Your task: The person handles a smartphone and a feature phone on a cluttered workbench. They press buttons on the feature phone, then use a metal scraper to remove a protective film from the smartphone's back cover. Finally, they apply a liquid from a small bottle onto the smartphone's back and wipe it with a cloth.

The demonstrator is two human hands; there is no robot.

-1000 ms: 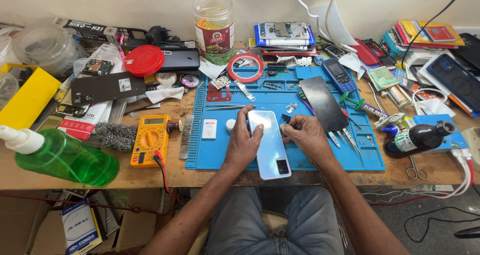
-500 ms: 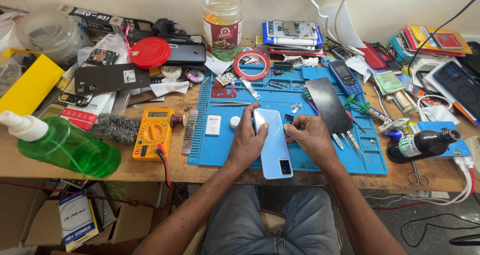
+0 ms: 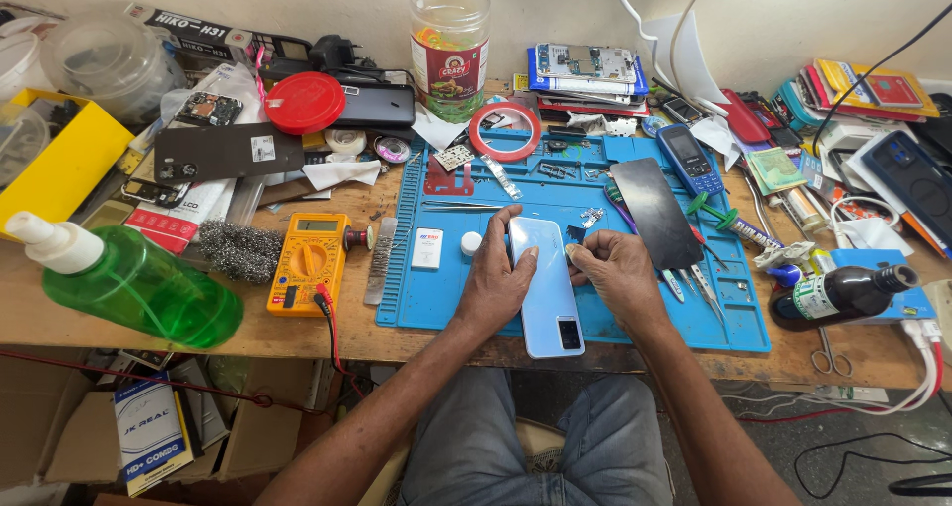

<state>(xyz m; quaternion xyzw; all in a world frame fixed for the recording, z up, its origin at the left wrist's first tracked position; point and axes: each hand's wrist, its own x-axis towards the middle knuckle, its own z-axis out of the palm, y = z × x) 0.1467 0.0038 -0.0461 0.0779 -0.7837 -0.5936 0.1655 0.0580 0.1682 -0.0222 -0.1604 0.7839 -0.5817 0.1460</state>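
Lying back-up on the blue work mat (image 3: 436,308), near its front edge, is a pale blue smartphone (image 3: 547,293), camera end toward the person.

Left hand (image 3: 499,280): resting on the phone's left long edge, fingers (image 3: 514,230) curled along its upper left side, thumb laid across the back. It presses and steadies the phone; it does not lift it.

Right hand (image 3: 612,268): at the phone's right long edge, fingers bunched and nearly closed, tips touching the edge. Whether a small tool is pinched between them cannot be told.

On the mat: a black phone panel (image 3: 654,212) lying tilted just right of the hands; a small white block (image 3: 427,248) and a white cap (image 3: 471,242) to the left of the left hand; tweezers (image 3: 466,206) behind them; a red tape ring (image 3: 505,131) at the mat's far edge; a blue keypad phone (image 3: 688,159) at the far right.

On the wooden desk (image 3: 297,333): a yellow multimeter (image 3: 308,262) just left of the mat, its leads trailing over the front edge; a grey steel-wool pad (image 3: 238,250) beside it; a green spray bottle (image 3: 129,283) lying on its side at the left; a red round lid (image 3: 304,102) and a clear plastic jar (image 3: 449,35) toward the wall; a dark glass bottle (image 3: 843,293) lying at the right; scissors (image 3: 826,349) near it.
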